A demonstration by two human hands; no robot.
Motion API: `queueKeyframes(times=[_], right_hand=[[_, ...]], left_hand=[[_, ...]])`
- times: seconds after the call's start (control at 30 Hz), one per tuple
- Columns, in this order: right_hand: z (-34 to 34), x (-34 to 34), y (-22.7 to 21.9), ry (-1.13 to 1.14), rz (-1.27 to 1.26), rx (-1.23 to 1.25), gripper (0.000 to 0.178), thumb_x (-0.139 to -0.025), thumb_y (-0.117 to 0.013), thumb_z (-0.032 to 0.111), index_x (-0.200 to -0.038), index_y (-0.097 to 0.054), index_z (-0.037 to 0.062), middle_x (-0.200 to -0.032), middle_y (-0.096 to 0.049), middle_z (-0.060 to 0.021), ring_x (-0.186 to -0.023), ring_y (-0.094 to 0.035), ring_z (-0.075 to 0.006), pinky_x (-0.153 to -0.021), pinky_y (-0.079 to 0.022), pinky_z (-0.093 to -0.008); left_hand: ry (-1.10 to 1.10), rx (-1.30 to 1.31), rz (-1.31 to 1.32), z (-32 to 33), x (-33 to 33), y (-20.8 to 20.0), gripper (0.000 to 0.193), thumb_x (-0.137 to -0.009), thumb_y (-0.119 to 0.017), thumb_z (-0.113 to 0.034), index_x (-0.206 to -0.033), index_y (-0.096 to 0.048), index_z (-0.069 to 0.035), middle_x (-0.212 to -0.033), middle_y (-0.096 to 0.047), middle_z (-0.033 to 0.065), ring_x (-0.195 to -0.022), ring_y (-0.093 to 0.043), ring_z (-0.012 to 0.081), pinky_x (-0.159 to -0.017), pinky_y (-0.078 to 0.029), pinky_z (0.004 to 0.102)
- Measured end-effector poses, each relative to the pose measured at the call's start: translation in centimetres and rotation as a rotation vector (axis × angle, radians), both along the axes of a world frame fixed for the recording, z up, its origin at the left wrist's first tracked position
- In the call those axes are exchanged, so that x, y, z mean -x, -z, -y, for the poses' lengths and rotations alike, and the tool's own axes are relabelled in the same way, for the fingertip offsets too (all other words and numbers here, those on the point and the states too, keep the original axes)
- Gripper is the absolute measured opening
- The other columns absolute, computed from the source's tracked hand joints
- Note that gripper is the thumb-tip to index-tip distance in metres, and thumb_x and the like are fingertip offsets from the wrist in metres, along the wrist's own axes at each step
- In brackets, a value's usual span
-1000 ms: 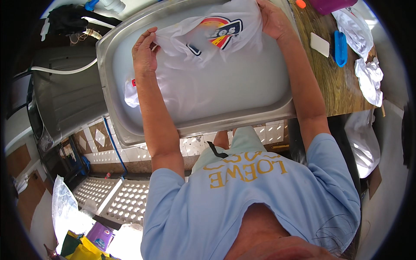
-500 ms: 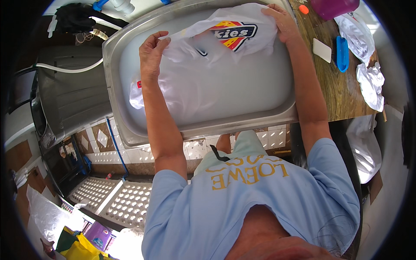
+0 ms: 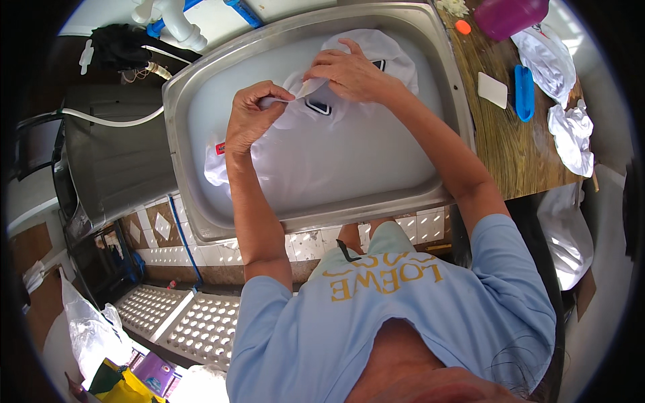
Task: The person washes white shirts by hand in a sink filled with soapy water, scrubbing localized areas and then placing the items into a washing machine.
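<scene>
A white shirt [image 3: 295, 122] lies partly under cloudy water in a metal sink basin [image 3: 376, 209]. A dark-edged bit of its print shows in the middle, and a small red tag [image 3: 220, 148] sits at its left end. My left hand [image 3: 254, 115] pinches an edge of the wet cloth between thumb and fingers. Just to the right, my right hand [image 3: 346, 72] grips the same edge, with its fingertips close to the left hand's. The held edge is raised above the water, and the cloth behind the right hand is bunched.
A wooden counter [image 3: 510, 151] adjoins the sink's right side. On it are a white block [image 3: 492, 90], a blue brush-like item [image 3: 525, 93], an orange cap [image 3: 463, 27], a purple container [image 3: 510, 17] and crumpled white cloths [image 3: 571, 138]. A pale hose [image 3: 111, 118] meets the sink's left side.
My right hand has moved left from the far right corner of the cloth to beside my left hand. The spread cloth has slackened and its colourful print is now mostly hidden.
</scene>
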State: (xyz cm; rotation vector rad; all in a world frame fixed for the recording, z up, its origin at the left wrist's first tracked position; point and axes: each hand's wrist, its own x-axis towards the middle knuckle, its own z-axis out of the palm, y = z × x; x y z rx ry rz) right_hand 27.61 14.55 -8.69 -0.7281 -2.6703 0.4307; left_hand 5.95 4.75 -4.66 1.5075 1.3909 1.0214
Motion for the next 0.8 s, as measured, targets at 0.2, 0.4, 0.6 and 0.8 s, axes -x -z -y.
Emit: queueKeyframes(times=[0.2,0.4,0.6,0.8], right_hand=[[-1.5,-1.1,-3.9,0.102,0.091,0.096,0.013,-0.076,-0.064,0.021,-0.083,-0.063,0.0098,-0.081,-0.058,-0.0028,-0.089,-0.054,-0.0194,-0.11,-0.021,-0.0425],[-1.9,-3.6,-7.4,0.028,0.012,0.173,0.028,-0.076,-0.068,0.026,-0.068,-0.051,0.005,-0.069,-0.052,-0.0006,-0.08,-0.053,-0.0161,-0.107,-0.027,-0.0341],[-1.0,-7.0,-11.9,-0.128,-0.307,0.758,0.034,-0.08,-0.066,0.023,-0.06,-0.042,0.0086,-0.06,-0.041,0.0044,-0.061,-0.043,-0.0051,-0.064,-0.039,-0.023],[-0.1,-7.9,-5.5,0.292,-0.861,1.082,0.033,-0.085,-0.063,0.018,-0.061,-0.043,0.0106,-0.063,-0.042,0.0088,-0.062,-0.04,0.0004,-0.054,-0.035,-0.0226]], left_hand=[[-0.275,0.093,0.0,-0.2,1.4,1.0,0.008,-0.077,-0.071,-0.001,-0.085,-0.07,-0.002,-0.066,-0.054,-0.007,-0.062,-0.043,0.003,-0.056,-0.036,0.0195],[-0.144,-0.007,0.318,-0.3,3.5,2.2,0.01,-0.08,-0.073,-0.008,-0.088,-0.069,-0.002,-0.08,-0.061,-0.0021,-0.075,-0.052,0.0063,-0.071,-0.041,0.0217],[-0.07,-0.177,0.591,-0.7,-0.4,-1.1,0.008,-0.081,-0.07,-0.002,-0.089,-0.068,-0.002,-0.082,-0.059,-0.0016,-0.078,-0.051,0.0086,-0.073,-0.041,0.022],[-0.142,-0.053,0.443,-3.6,-5.3,-1.0,0.012,-0.086,-0.069,-0.013,-0.089,-0.067,-0.002,-0.075,-0.06,-0.0028,-0.065,-0.051,0.0053,-0.061,-0.042,0.0204]])
